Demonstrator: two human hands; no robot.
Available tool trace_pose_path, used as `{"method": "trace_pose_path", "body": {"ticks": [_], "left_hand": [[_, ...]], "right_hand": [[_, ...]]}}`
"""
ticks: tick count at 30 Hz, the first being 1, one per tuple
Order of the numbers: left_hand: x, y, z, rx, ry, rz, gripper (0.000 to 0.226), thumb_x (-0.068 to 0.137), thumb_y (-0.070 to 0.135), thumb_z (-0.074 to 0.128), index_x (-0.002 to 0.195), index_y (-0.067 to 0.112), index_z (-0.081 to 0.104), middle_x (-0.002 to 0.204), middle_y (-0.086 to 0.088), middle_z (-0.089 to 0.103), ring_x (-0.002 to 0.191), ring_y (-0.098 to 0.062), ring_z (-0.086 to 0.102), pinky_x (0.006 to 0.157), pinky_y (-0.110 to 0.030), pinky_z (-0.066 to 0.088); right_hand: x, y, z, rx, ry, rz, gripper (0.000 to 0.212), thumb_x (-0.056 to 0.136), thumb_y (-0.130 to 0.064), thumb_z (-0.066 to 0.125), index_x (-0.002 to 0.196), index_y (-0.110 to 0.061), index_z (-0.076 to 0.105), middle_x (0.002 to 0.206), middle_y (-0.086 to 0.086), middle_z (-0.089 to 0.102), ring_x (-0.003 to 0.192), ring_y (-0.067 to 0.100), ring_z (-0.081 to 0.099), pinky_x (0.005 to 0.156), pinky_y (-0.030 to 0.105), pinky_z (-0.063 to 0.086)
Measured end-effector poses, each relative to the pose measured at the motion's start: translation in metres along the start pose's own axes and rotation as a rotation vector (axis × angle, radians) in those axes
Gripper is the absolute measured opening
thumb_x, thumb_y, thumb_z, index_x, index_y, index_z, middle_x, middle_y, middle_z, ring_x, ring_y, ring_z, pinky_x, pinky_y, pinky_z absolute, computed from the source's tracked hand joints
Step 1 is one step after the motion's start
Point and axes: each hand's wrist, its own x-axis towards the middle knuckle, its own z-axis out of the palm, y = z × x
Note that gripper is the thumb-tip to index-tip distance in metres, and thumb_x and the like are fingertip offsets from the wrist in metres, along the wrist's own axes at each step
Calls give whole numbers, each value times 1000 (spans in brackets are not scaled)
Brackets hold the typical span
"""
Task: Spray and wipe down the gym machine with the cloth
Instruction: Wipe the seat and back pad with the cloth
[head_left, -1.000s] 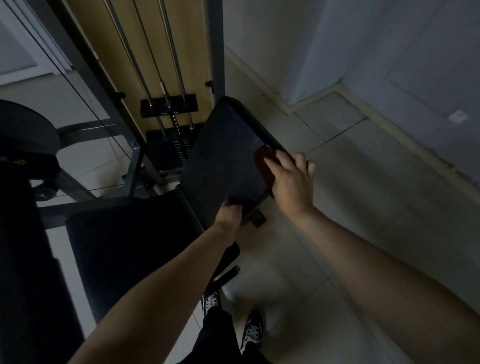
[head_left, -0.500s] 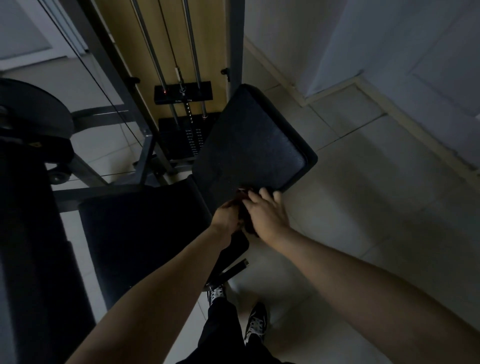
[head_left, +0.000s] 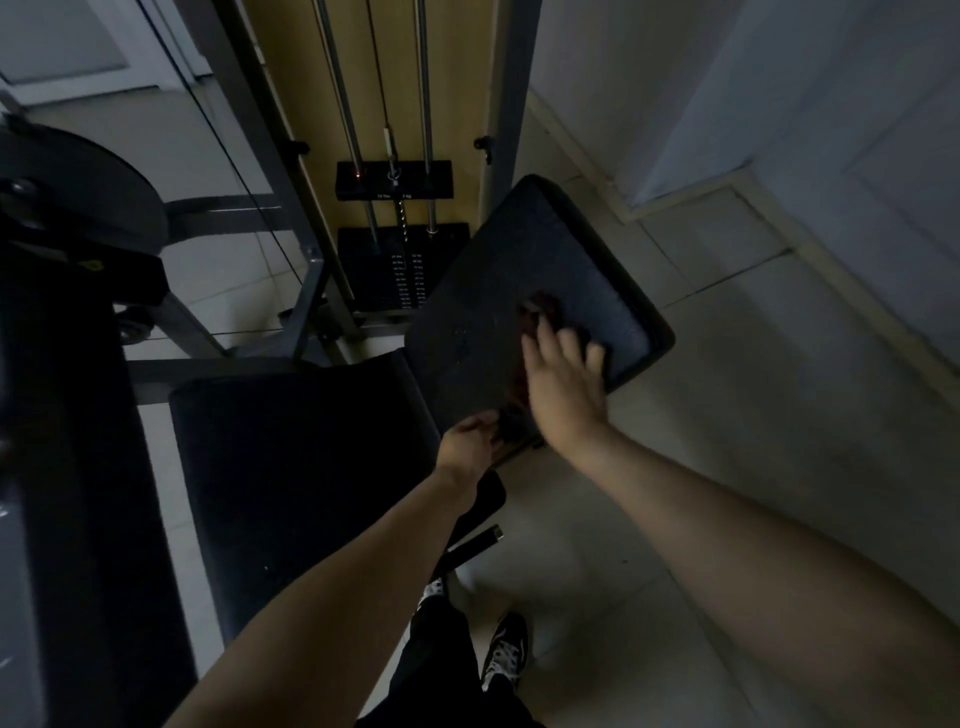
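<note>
Pressing cloth (head_left: 539, 310) under spread R hand (head_left: 565, 387) fingers, wiping pad (head_left: 498, 270); gripping its near edge w/ curled L hand (head_left: 467, 446) fingers, prob. steadying it.

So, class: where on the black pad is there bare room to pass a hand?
Free: the pad beyond the cloth, and its left strip by the weight stack. Crowded: the near corner, where the left hand grips and the right hand presses the cloth.
</note>
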Motion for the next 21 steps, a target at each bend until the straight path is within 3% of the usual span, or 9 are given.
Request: {"method": "trace_pose_path", "body": {"ticks": [2,3,7,10,14,18,21], "left_hand": [[3,-1,-7,7,-12,-2,28,107,6,31,122,2,54,115,-18,66,83,-22,67,66,-26,57],[5,-2,-10,-5,-20,-9,29,108,10,33,123,2,57,112,-17,67,78,-19,67,61,-25,57],[13,0,-19,109,-99,34,35,105,17,50,137,7,55,137,-16,60,97,-20,64,78,-33,56],[17,9,-24,114,-54,61,36,104,10,50,140,5,52,140,-21,57,89,-17,62,72,-28,55],[32,22,-35,156,-21,83,45,104,6,46,148,8,43,151,-18,47,117,-23,52,102,-39,42],[55,41,-43,37,91,51,52,102,-6,43,152,8,36,150,-16,47,129,-30,51,106,-38,38],[77,54,-44,71,87,85,60,100,-13,41,155,10,29,153,-17,42,137,-36,46,105,-38,41]], "right_hand": [[-15,-21,27,-4,-114,-111,54,100,-17,32,154,-15,33,165,8,13,133,30,28,102,49,27],[-23,-30,39,-7,-167,-150,52,101,-16,35,152,-15,35,166,7,13,133,28,27,103,48,27],[-28,-37,52,-17,-265,-207,51,102,-24,42,152,-17,36,166,5,12,135,26,26,106,48,26],[-8,-26,39,-44,-231,-219,56,101,-22,42,156,-17,28,166,6,11,136,27,25,105,48,24],[54,-16,-6,-104,-79,-94,66,97,-29,49,156,-14,23,165,11,9,135,32,26,104,51,27],[124,-7,-42,-132,50,55,73,94,-30,58,156,-12,24,164,14,12,135,36,28,103,53,29],[135,-25,-28,-86,38,35,69,94,-31,56,154,-11,28,164,13,13,133,36,29,104,53,29]]}}
